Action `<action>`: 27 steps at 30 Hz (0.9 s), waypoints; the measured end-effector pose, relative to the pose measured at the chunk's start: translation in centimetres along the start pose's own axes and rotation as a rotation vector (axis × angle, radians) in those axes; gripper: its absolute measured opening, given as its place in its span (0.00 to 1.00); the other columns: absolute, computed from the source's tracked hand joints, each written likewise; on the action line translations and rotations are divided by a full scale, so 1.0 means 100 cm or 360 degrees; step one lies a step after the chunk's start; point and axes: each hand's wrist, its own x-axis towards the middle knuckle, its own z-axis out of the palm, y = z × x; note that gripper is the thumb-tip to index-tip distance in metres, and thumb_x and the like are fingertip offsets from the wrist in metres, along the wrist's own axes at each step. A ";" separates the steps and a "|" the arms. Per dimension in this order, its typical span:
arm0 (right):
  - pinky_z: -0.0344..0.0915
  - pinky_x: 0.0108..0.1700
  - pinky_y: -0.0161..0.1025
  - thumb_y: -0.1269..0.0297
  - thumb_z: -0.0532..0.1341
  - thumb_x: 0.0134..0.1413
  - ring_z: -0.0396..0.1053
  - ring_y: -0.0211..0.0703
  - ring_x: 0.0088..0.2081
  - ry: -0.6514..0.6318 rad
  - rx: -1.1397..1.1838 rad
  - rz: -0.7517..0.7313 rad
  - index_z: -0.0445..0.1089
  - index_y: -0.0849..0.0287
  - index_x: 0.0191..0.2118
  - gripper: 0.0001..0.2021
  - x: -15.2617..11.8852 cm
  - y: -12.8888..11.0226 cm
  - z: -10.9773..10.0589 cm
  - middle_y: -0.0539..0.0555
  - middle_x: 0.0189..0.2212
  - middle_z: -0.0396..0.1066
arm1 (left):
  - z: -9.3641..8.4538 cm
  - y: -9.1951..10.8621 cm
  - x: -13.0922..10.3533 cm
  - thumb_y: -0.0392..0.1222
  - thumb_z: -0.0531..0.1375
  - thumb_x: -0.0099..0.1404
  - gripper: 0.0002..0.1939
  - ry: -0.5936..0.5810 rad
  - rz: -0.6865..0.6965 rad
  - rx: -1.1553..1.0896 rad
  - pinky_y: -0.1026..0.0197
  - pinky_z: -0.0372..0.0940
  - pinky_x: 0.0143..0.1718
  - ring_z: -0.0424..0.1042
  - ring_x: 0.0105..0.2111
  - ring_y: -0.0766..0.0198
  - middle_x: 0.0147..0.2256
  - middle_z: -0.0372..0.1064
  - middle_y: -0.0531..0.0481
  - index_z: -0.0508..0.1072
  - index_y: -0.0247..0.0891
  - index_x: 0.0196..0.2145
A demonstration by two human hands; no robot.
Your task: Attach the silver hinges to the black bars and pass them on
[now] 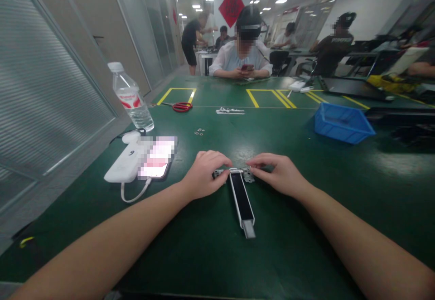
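Note:
A long device with a black face and white edges (242, 195) lies on the green table (288, 254), slightly slanted, a pale grey tab (249, 229) at its near end. Metal bracket pieces sit at its far end. My left hand (207, 173) pinches the left metal bracket (217, 172) between thumb and fingers. On the other side, my right hand (275, 171) has thumb and fingertips closed on the right metal bracket (248, 175). My fingers partly hide both brackets.
To the left are a water bottle (131, 98), a white power bank (125, 162) and a cabled phone (158, 157). Red scissors (181, 107), small metal parts (199, 132) and white strips (230, 111) lie beyond. A blue bin (343, 125) stands right; a person (243, 50) sits opposite.

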 end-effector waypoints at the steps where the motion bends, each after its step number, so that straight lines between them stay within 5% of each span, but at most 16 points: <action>1: 0.70 0.35 0.40 0.66 0.62 0.53 0.72 0.40 0.31 -0.0024 0.0001 0.0005 0.77 0.59 0.37 0.07 0.000 0.000 0.001 0.54 0.32 0.77 | 0.000 0.001 0.000 0.36 0.55 0.63 0.05 -0.0002 -0.0023 0.0017 0.54 0.56 0.44 0.70 0.41 0.61 0.37 0.73 0.52 0.70 0.40 0.37; 9: 0.70 0.35 0.38 0.69 0.63 0.52 0.71 0.39 0.31 -0.0081 -0.0015 -0.0004 0.77 0.58 0.36 0.06 -0.001 -0.003 0.004 0.53 0.32 0.76 | 0.000 0.001 0.001 0.37 0.55 0.57 0.08 0.0018 -0.0170 0.0177 0.54 0.50 0.42 0.70 0.37 0.61 0.30 0.73 0.55 0.71 0.40 0.35; 27: 0.67 0.33 0.38 0.69 0.63 0.53 0.69 0.39 0.30 -0.0122 -0.0045 0.0041 0.77 0.58 0.36 0.05 0.000 -0.005 0.003 0.52 0.30 0.75 | 0.001 -0.001 0.000 0.36 0.56 0.55 0.08 -0.0056 -0.0089 0.0212 0.53 0.47 0.41 0.68 0.35 0.60 0.28 0.72 0.55 0.71 0.41 0.34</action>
